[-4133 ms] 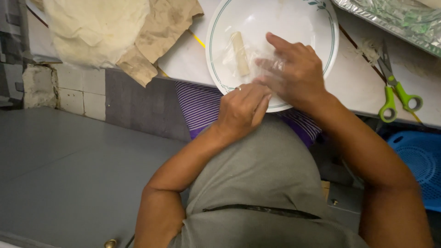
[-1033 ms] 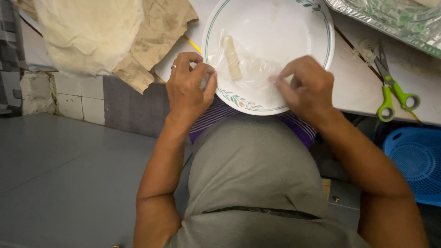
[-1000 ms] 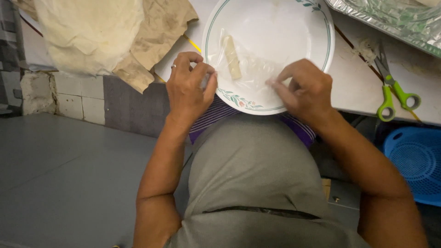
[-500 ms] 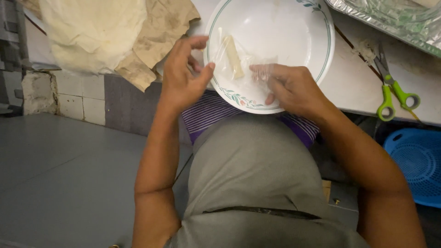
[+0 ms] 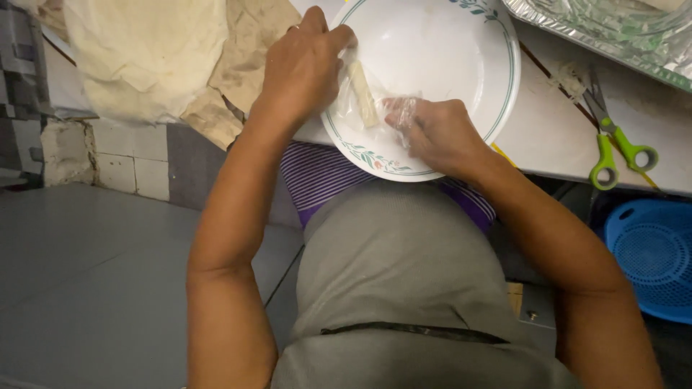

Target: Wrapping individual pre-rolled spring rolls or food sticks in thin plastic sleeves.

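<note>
Lap: grey trousers [image 5: 396, 288] and a purple striped shirt hem [image 5: 317, 169], bottom centre of the frame, nearest the camera.

Right hand [image 5: 440, 133]: centre of the frame, over the near part of the plate; fingers curled and pressed together, pinching the near edge of a thin clear sheet [image 5: 400, 112].

Left hand [image 5: 303, 65]: upper centre-left, at the left rim of the plate; fingertips closed on the far left edge of the same sheet.

Stick [image 5: 362, 94]: pale, short, lying on the sheet between the two hands, on the left part of the plate.

Plate [image 5: 468, 65]: white with a green line and small flower print on the rim, upper centre, resting on the table edge above the lap.

Progress: judged early in the wrapping; stick set in place on the sheet, both edges gripped, sheet not yet folded or rolled over the stick, so the whole roll and the closing of the ends look left to do.

Table [image 5: 548, 137]: pale top, upper right, stained in places.

Scissors [image 5: 613, 140]: green handles, right of the plate, well apart from both hands.

Basket [image 5: 652, 256]: blue, lower right, below the table.

Cloth [image 5: 144, 57]: cream and brown, crumpled, upper left.

Foil tray [image 5: 598, 21]: top right corner, farthest away.
</note>
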